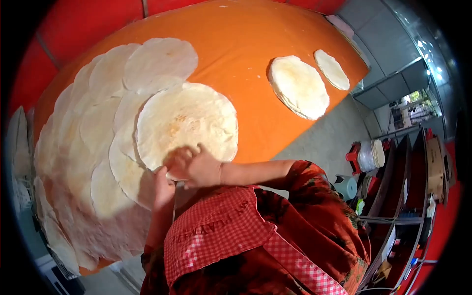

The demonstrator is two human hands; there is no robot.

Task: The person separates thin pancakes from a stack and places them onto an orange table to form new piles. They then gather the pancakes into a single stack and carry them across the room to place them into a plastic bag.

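Observation:
A stack of round flatbreads (196, 115) lies on the orange cloth (246, 34) in front of me. At its near edge my left hand (163, 184) has its fingers pinched together on the flatbread's rim. Just to the right, my right hand (199, 166) is over the near part of the same flatbread, fingers spread and partly blurred. Many thin round sheets (103, 108) overlap one another to the left, some under the near stack.
Toward the right of the cloth lie a thick flatbread pile (299, 87) and a smaller pile (332, 70). Shelves (393, 221) with boxes and a light blue bin (345, 188) stand at the right. Red panels (88, 29) border the far left side.

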